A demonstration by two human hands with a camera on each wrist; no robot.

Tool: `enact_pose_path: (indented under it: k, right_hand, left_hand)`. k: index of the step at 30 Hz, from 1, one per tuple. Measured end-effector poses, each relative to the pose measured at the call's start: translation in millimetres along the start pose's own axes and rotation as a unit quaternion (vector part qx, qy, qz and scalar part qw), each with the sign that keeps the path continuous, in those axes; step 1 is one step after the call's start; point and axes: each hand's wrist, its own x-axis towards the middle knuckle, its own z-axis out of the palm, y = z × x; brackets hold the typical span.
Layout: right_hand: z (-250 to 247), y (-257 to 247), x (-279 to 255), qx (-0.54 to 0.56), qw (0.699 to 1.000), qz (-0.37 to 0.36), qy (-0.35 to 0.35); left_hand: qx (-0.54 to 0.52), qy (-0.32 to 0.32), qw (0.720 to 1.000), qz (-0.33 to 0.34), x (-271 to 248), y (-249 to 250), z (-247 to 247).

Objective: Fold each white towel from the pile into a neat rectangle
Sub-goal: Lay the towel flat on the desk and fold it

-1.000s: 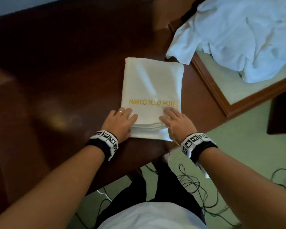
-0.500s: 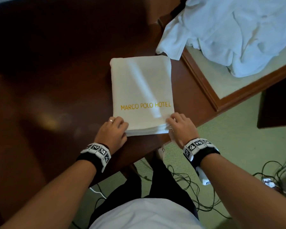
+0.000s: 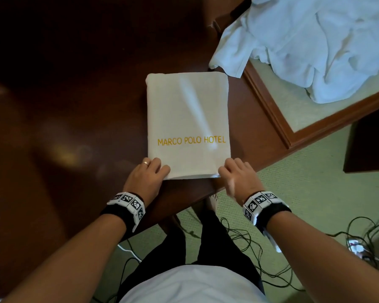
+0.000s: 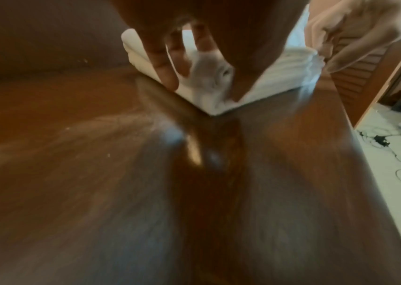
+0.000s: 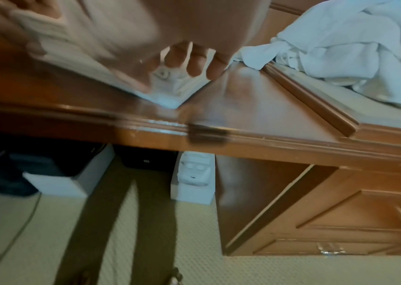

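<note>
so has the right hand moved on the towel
Yes: the right hand slid back from the gold lettering to the near right corner of the folded towel.

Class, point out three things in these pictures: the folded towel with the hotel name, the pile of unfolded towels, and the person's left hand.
folded towel (image 3: 187, 110), head view: plain top face above the lettering.
pile of unfolded towels (image 3: 315, 40), head view: middle of the heap.
left hand (image 3: 146, 177), head view: back of the hand.

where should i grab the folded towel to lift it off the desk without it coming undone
Grip the folded towel at its two near corners, coming from the near edge, where the left hand and right hand sit. The loose layers stack there, so pinching all of them probably keeps it shut; the far edge looks like one closed fold.
</note>
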Motion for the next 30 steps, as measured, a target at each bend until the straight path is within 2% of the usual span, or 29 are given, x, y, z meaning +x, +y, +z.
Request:
enact_pose_path:
  k: [1,3,4,6,8,10,12,15,18,20,23,25,27,30]
  right_hand:
    - [-1.9,0.2,-2.8,0.004,1.000,-0.001,-0.009]
    - [-11.7,1.1,0.1,0.042,0.999,0.012,0.023]
    - [-17.1,0.9,7.2,0.072,0.996,0.022,0.054]
    - [-28.6,-2.0,31.5,0.112,0.987,0.046,0.106]
    - [-30.6,-7.5,60.8,0.118,0.982,0.074,0.130]
    - [-24.5,-15.4,83.2,0.094,0.986,0.095,0.103]
    - [-10.1,-18.4,88.7,0.062,0.992,0.106,0.025]
    - [10.4,-10.7,66.7,0.050,0.990,0.110,-0.071]
    - [11.8,-5.3,47.0,0.050,0.989,0.090,-0.110]
    - [-1.1,-0.5,54.3,0.054,0.992,0.078,-0.082]
    - [-18.9,17.4,91.6,0.058,0.995,0.055,0.057]
    - [-28.0,24.1,122.6,0.057,0.991,0.054,0.108]
    - [-31.9,22.9,152.9,0.043,0.994,0.052,0.086]
    - [-21.6,26.3,176.2,0.016,0.999,0.049,-0.017]
  left_hand:
    - [-0.003,-0.013,1.000,0.005,-0.6,0.6,-1.3]
    - [-0.006,-0.026,1.000,0.015,3.5,-1.8,-10.4]
    - [-0.008,-0.011,1.000,0.010,8.3,-4.2,-15.8]
    - [-0.023,0.058,0.998,-0.011,25.2,-8.5,-26.2]
    - [-0.033,0.103,0.994,-0.034,46.4,-11.9,-29.5]
    - [-0.025,0.077,0.995,-0.057,62.0,-11.3,-23.9]
    - [-0.025,0.015,0.996,-0.084,64.0,-9.7,-11.9]
    - [-0.028,-0.063,0.992,-0.104,42.9,-10.0,8.9]
    - [-0.021,-0.085,0.993,-0.084,32.7,-10.4,6.4]
    - [-0.023,-0.045,0.996,-0.067,50.4,-15.9,-10.3]
    - [0.005,0.050,0.998,-0.043,97.1,-36.9,-32.6]
    - [0.033,0.044,0.998,-0.035,127.0,-47.1,-42.3]
    - [0.059,0.005,0.998,-0.038,149.6,-50.9,-45.5]
    - [0.061,-0.060,0.995,-0.051,162.5,-57.5,-33.4]
